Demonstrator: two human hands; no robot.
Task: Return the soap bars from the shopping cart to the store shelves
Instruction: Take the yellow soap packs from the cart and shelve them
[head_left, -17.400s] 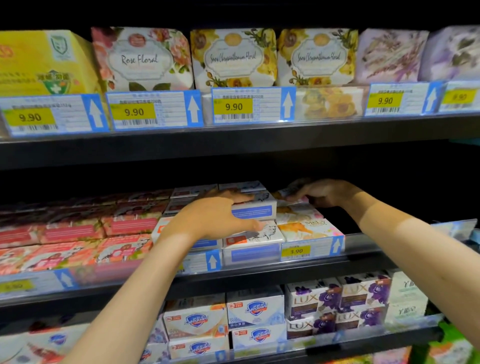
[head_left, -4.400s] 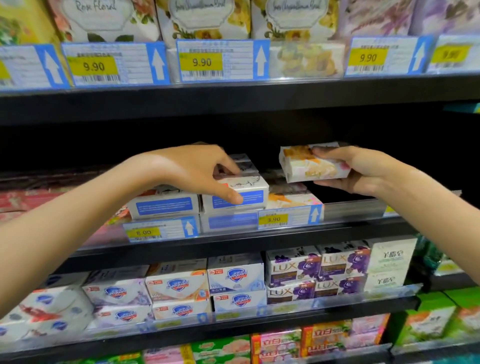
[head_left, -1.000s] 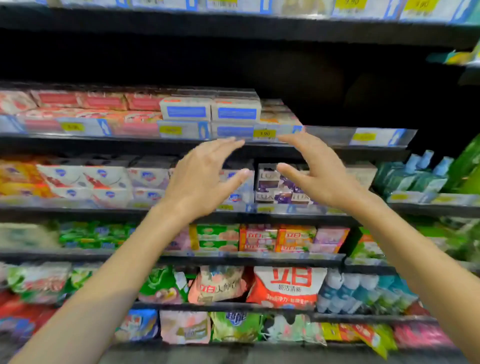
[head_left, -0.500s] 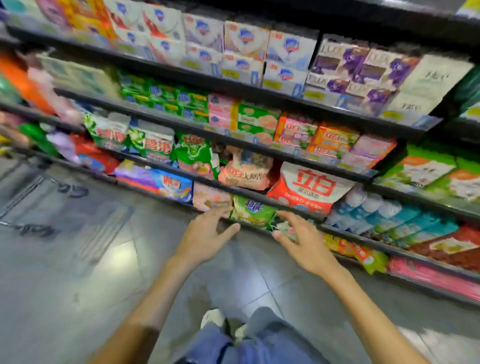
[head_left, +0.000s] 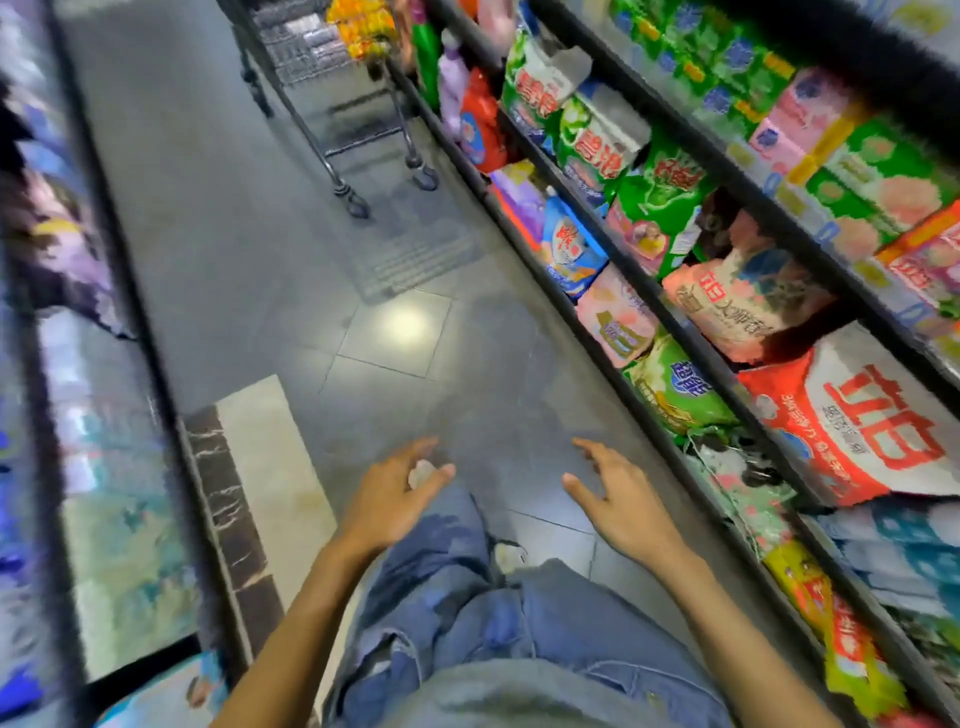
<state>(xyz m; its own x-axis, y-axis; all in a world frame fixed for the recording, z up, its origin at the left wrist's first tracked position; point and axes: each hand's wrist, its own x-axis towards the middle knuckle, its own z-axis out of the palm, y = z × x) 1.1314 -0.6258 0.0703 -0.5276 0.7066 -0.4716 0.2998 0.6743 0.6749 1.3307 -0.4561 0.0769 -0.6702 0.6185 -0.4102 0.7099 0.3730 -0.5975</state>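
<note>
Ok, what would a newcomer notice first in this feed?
The left hand and right hand hang open, low centre, over blue jeans. Bright detergent bags crowd the shelves on the right, a big red bag among them. The shopping cart stands farther up the aisle, top centre.

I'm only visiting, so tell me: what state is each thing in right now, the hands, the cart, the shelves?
Left hand: open, holding nothing.
Right hand: open, holding nothing.
Shopping cart: standing untouched further up the aisle beside the shelves, with goods inside.
Shelves: stocked with bags and boxes.
</note>
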